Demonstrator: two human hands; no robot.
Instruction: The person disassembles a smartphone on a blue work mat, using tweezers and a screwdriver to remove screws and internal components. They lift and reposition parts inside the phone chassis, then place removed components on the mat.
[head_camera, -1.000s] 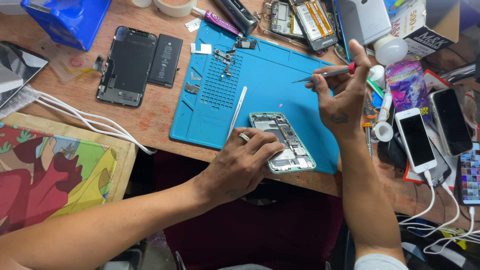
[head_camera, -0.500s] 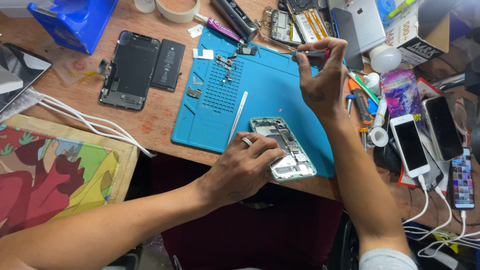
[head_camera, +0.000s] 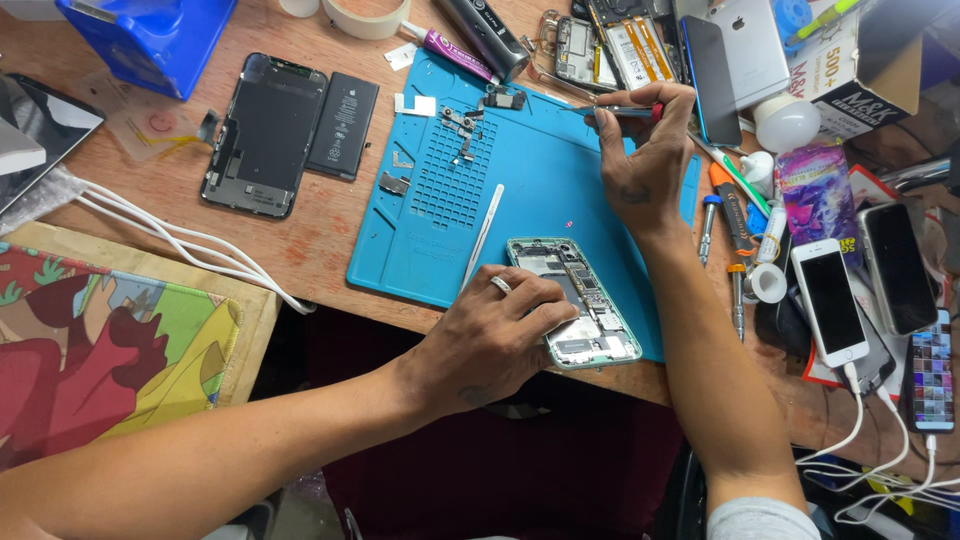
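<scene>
Left hand (head_camera: 490, 340): fingers curled over the near edge of the opened phone (head_camera: 575, 300), pinning it down, ring on one finger.
Opened phone: back half, guts showing, lying tilted at the front edge of the blue mat (head_camera: 520, 190).
Right hand (head_camera: 640, 155): up over the mat's far side, fingertips pinched round a red-handled screwdriver (head_camera: 625, 112).
Nearby: white spudger (head_camera: 483, 232) just left of the phone, small parts near the mat's top.
Off the mat: screen panel (head_camera: 262, 135) and battery (head_camera: 342, 125) side by side on the wooden bench.
</scene>
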